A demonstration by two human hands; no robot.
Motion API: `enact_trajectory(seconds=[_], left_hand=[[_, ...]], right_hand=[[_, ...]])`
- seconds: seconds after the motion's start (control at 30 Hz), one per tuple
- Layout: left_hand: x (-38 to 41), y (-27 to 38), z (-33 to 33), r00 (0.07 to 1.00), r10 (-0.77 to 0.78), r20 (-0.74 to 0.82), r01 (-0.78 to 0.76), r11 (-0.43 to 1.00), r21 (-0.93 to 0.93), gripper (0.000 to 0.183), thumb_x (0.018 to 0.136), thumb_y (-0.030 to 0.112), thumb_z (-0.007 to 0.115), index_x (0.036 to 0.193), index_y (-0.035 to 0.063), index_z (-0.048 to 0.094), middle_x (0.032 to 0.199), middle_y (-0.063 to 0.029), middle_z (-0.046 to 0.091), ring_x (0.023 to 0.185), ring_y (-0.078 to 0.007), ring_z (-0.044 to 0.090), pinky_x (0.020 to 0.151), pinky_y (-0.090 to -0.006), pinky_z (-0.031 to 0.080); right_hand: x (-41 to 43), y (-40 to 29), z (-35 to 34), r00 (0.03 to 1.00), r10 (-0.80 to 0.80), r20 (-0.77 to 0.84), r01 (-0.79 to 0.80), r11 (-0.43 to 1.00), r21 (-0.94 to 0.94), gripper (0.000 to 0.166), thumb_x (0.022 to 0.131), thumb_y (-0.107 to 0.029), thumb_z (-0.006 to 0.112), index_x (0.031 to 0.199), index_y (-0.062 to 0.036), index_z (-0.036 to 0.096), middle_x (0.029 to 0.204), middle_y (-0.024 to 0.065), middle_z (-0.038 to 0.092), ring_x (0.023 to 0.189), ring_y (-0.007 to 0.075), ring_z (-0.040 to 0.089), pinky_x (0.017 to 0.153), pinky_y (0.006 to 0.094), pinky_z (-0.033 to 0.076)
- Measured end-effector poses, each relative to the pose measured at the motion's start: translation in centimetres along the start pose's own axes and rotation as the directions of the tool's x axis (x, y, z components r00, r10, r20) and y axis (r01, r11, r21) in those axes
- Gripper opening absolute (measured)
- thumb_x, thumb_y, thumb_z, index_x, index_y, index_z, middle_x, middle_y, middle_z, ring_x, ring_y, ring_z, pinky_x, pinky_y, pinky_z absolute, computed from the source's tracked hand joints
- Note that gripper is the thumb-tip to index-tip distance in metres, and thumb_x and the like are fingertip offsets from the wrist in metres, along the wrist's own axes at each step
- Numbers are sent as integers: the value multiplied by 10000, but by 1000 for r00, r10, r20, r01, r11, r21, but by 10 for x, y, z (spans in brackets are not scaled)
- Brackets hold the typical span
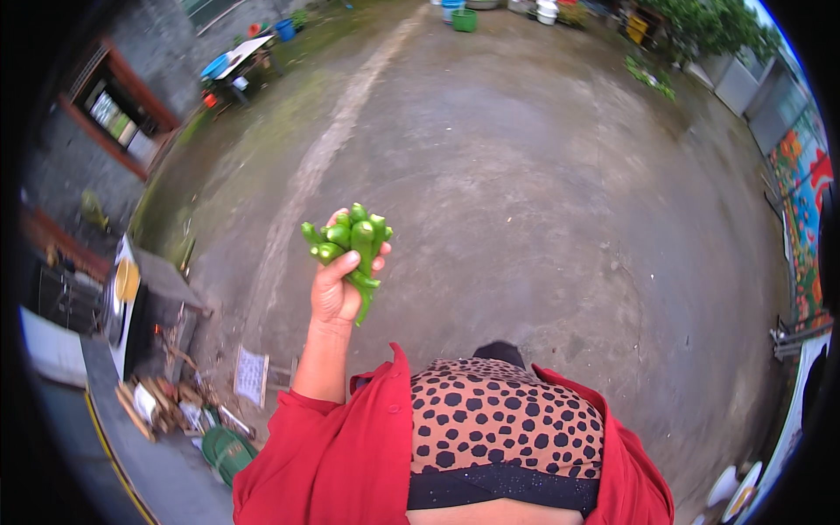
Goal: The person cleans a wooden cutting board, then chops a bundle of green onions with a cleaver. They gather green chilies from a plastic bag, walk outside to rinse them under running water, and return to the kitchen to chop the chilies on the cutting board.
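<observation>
A bunch of green peppers (362,236) is gripped in my left hand (338,289), raised in front of me over the concrete yard. The thumb presses across the peppers and the fingertips show on their far side. Most stem ends point up and away from me, and one thin tip hangs below the palm. My right hand is out of view; on that side only the red sleeve of my open shirt shows.
At the left are a wood-fired stove (177,328), split firewood (161,400), a small stool (251,376) and a green lidded container (228,453). A table (246,56) stands by the house wall. Green and blue tubs (464,20) lie far ahead.
</observation>
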State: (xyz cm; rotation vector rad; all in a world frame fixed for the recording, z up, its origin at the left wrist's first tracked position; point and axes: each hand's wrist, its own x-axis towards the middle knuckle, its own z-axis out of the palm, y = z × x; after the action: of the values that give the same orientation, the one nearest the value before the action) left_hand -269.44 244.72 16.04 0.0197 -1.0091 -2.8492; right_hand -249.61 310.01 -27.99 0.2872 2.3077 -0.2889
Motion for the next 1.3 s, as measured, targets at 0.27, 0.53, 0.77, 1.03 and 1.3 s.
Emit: enact_trajectory(seconds=[0.27,0.53,0.77,1.03,1.3], left_hand=[[320,-48,20,999,23,38,-26,997,67,617,764,3,598,1331,140,397,1227,-141,498,1012,-328,539,738,-351,484],[618,-81,51,1000,3,-2,-3,997,78,544,788,14,584,1303,67,421,1246,-172,485,1031,-347,525,764,-366,476],[871,-114,29,997,72,-34,-68,994,91,585,787,16,586,1329,92,383,1240,-165,488,1033,-344,531,775,-364,475],[1220,-192,63,999,45,-23,-42,991,125,668,735,-7,632,1333,130,368,1204,-152,504,994,-336,555,740,-355,488],[1550,-254,87,998,50,24,-54,982,181,703,715,3,642,1344,135,359,1211,-152,508,994,-333,572,726,-347,510]], right_hand=[[77,-16,-133,836,485,258,-526,841,126,334,786,-295,570,1009,-54,630,1034,196,622,999,349,586,834,433,479],[493,-318,-482,948,3,-318,58,982,181,387,787,-282,577,1098,-53,601,1083,208,605,1024,358,567,850,446,464],[648,-666,-887,575,-565,-592,803,529,276,249,843,-215,568,1014,-36,596,920,188,631,883,366,597,745,415,484],[870,-399,-855,997,-53,50,63,971,-229,262,758,-240,573,904,-40,659,962,194,639,912,359,610,808,441,490],[924,-344,-891,824,460,331,-519,847,116,293,753,-257,598,949,-42,623,1040,196,616,982,355,584,843,423,476]])
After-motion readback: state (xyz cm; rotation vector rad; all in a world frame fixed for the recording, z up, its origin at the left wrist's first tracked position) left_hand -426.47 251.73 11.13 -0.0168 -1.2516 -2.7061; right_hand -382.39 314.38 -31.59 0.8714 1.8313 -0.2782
